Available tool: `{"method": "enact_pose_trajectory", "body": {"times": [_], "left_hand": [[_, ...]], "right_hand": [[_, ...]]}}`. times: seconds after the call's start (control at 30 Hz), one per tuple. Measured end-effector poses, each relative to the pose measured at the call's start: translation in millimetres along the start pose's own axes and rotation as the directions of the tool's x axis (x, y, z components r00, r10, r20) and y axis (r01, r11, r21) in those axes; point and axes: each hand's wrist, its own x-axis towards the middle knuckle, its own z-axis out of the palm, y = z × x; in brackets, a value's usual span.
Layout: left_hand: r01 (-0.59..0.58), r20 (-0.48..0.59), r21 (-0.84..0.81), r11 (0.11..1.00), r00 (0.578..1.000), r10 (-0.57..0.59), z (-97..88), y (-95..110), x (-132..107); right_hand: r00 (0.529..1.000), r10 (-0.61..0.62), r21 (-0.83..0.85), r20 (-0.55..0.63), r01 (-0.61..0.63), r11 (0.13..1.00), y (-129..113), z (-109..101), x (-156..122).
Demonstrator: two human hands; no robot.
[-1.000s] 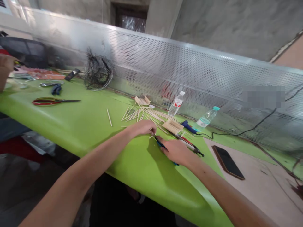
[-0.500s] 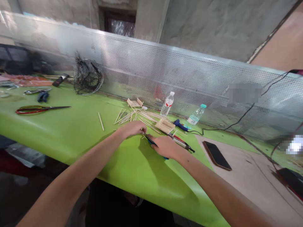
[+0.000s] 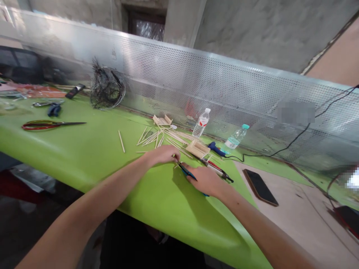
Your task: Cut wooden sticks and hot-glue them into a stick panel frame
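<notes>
My right hand (image 3: pixel 206 181) is closed around blue-handled pliers (image 3: pixel 187 171), whose dark jaws point up and left toward my other hand. With fingertips pinched, my left hand (image 3: pixel 166 154) holds a thin wooden stick (image 3: pixel 176 165) at the jaws; only a short bit of it shows. Behind both hands lies a loose spread of wooden sticks (image 3: pixel 176 135). A small frame of glued sticks (image 3: pixel 198 148) sits just beyond my right hand, and a second stick frame (image 3: pixel 162 120) stands farther back.
Two plastic bottles, one with a white cap (image 3: pixel 201 123) and one with a green cap (image 3: pixel 236 137), stand before the perforated metal panel (image 3: pixel 168 74). A blue glue gun (image 3: pixel 216 148) lies between them. A phone (image 3: pixel 260 186) rests at right, scissors (image 3: pixel 53 124) at left.
The view has shifted slightly, so things sit a little farther right. My hands stay together at the jaws, and the blue handles show more beneath my right fingers.
</notes>
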Motion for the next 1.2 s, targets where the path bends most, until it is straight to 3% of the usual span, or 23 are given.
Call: {"method": "enact_pose_trajectory", "body": {"times": [0.37, 0.57, 0.73, 1.0, 1.2], "left_hand": [[0.103, -0.014, 0.050, 0.993, 0.995, -0.102, -14.4, 8, -9], [0.173, 0.036, -0.029, 0.985, 0.984, -0.172, -19.1, 7, -13], [0.277, 0.154, -0.027, 0.961, 0.951, -0.269, -14.8, 10, -13], [0.265, 0.149, 0.023, 0.964, 0.953, -0.265, -7.3, 12, -7], [0.389, 0.190, 0.015, 0.921, 0.903, -0.384, -7.6, 14, 2]], "right_hand": [[1.000, 0.024, 0.063, 0.005, -0.024, 0.998, -2, 0, -2], [0.999, 0.032, 0.064, 0.015, -0.033, 0.997, -4, -3, -3], [0.998, 0.038, 0.091, 0.045, -0.042, 0.995, -4, -3, -3], [0.999, 0.043, 0.092, 0.007, -0.043, 0.995, -6, -4, -3], [0.999, 0.040, 0.078, 0.001, -0.040, 0.996, -7, -4, -3]]}}
